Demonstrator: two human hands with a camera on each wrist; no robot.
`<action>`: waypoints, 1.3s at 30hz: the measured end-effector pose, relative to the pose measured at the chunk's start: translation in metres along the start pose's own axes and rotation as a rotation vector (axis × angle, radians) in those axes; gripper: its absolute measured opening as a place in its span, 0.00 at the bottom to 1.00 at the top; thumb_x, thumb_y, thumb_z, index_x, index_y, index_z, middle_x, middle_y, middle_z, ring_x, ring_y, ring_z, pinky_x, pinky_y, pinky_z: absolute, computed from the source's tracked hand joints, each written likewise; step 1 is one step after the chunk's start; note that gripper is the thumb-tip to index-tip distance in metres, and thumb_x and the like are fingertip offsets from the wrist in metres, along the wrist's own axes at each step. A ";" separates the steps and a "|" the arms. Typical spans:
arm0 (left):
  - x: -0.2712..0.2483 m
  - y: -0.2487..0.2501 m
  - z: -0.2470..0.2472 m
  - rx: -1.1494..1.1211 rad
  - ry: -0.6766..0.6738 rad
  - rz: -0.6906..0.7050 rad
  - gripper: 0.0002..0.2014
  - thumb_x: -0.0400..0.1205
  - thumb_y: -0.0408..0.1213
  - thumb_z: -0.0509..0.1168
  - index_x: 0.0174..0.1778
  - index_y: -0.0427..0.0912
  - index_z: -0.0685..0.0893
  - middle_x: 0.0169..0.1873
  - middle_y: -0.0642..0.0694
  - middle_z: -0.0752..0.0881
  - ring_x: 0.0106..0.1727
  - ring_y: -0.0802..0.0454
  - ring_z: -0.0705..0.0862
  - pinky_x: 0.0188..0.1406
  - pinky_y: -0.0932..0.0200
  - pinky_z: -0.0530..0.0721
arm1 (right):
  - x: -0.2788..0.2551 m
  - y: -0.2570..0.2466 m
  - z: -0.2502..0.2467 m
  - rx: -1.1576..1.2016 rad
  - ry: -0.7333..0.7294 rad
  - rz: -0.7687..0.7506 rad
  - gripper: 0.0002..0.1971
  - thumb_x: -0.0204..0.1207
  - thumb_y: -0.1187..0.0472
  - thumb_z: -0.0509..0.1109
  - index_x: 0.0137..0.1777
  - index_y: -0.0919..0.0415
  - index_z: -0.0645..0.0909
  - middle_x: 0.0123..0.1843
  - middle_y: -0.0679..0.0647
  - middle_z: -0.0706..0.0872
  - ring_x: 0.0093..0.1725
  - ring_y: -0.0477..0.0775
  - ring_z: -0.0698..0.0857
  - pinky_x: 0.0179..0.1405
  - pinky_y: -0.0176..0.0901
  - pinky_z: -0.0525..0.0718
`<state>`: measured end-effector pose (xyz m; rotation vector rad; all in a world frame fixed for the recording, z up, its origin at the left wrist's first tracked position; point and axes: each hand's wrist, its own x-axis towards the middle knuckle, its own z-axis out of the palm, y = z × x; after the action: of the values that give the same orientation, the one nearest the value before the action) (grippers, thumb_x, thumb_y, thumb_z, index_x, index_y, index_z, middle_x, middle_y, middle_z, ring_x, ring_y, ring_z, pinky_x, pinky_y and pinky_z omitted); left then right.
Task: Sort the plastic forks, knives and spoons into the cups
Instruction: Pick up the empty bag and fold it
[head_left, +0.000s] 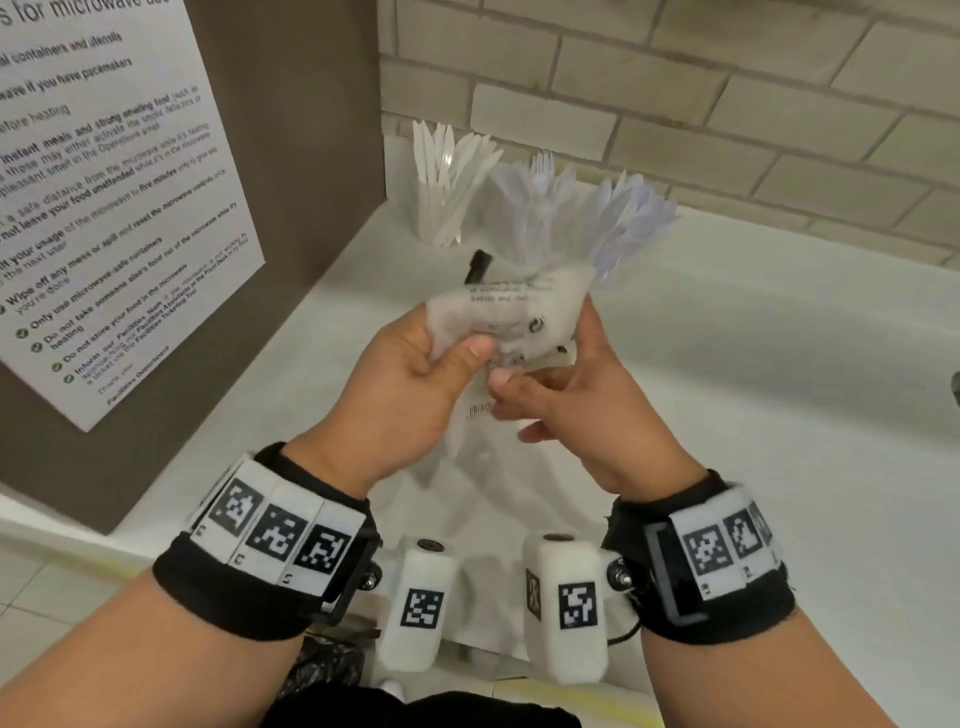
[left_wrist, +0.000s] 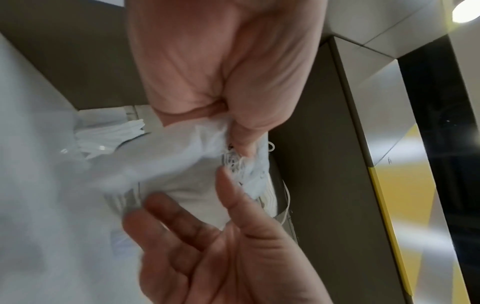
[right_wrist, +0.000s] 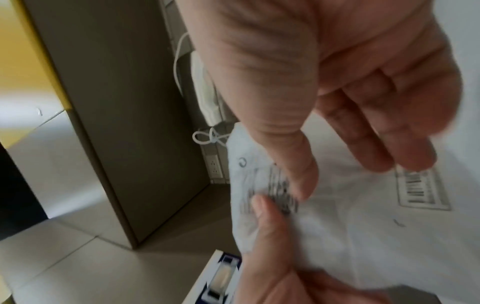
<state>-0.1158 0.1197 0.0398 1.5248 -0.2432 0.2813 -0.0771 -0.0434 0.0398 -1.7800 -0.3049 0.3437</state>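
Note:
Both hands hold a translucent plastic bag (head_left: 511, 312) with printed text above the white counter (head_left: 779, 374). My left hand (head_left: 457, 338) grips its left side with the thumb on top. My right hand (head_left: 543, 358) pinches it beside that thumb, forefinger up along the bag's right edge. In the left wrist view the left hand (left_wrist: 241, 131) clamps the crumpled bag (left_wrist: 168, 156). The right wrist view shows the right thumb (right_wrist: 298, 176) on the bag (right_wrist: 350, 226). Behind stand clear cups: white knives (head_left: 441, 202), forks (head_left: 543, 174), spoons (head_left: 636, 218).
A brown panel with a microwave notice (head_left: 104, 208) closes the left side. A pale brick wall (head_left: 727, 104) runs behind the cups. A small black object (head_left: 480, 262) shows just behind the bag. The bag's lower part (head_left: 483, 447) trails down to the counter.

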 end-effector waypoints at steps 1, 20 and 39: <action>-0.002 -0.003 0.001 -0.019 -0.016 0.009 0.12 0.85 0.24 0.59 0.60 0.34 0.82 0.56 0.45 0.89 0.61 0.50 0.87 0.59 0.59 0.83 | 0.000 -0.002 -0.001 0.085 -0.047 -0.010 0.38 0.70 0.60 0.80 0.76 0.47 0.65 0.54 0.52 0.90 0.55 0.57 0.89 0.45 0.48 0.89; -0.004 -0.007 -0.006 -0.308 0.303 -0.342 0.18 0.75 0.41 0.72 0.49 0.29 0.81 0.50 0.28 0.88 0.49 0.40 0.89 0.49 0.42 0.89 | 0.002 0.001 0.004 0.277 0.173 -0.134 0.27 0.62 0.57 0.83 0.59 0.55 0.78 0.55 0.71 0.86 0.50 0.71 0.89 0.46 0.64 0.89; -0.011 0.006 -0.025 -0.473 -0.095 -0.852 0.20 0.77 0.50 0.63 0.62 0.46 0.84 0.54 0.33 0.89 0.38 0.35 0.91 0.24 0.56 0.89 | -0.001 0.011 0.014 0.198 0.056 -0.208 0.11 0.81 0.54 0.66 0.41 0.56 0.86 0.33 0.41 0.85 0.31 0.38 0.80 0.34 0.30 0.76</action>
<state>-0.1288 0.1446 0.0412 1.0523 0.2619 -0.4968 -0.0833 -0.0341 0.0266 -1.5446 -0.3986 0.1688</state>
